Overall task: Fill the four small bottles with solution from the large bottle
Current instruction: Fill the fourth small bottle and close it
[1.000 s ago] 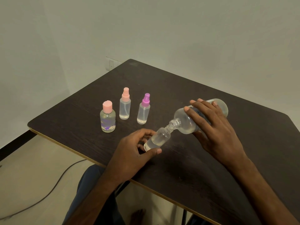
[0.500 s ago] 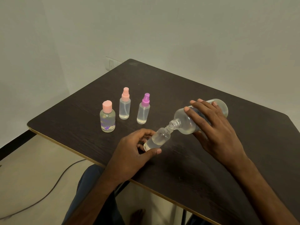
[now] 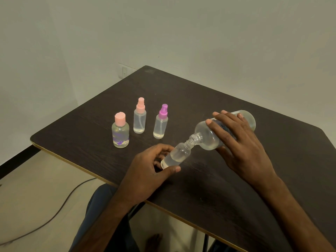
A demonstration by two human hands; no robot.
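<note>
Pouring: our left hand (image 3: 145, 171) grips last small bottle (image 3: 177, 155), right hand (image 3: 241, 148) holds tilted large bottle (image 3: 209, 137); next we level it gently.

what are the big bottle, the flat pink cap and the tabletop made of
Large bottle: probably translucent, slightly frosted plastic; liquid shows through and the neck has moulded threads. Flat pink cap: opaque matte plastic, by its look. Tabletop: dark wood grain with a pale edge band, likely laminate or veneer; which one cannot be told.
</note>
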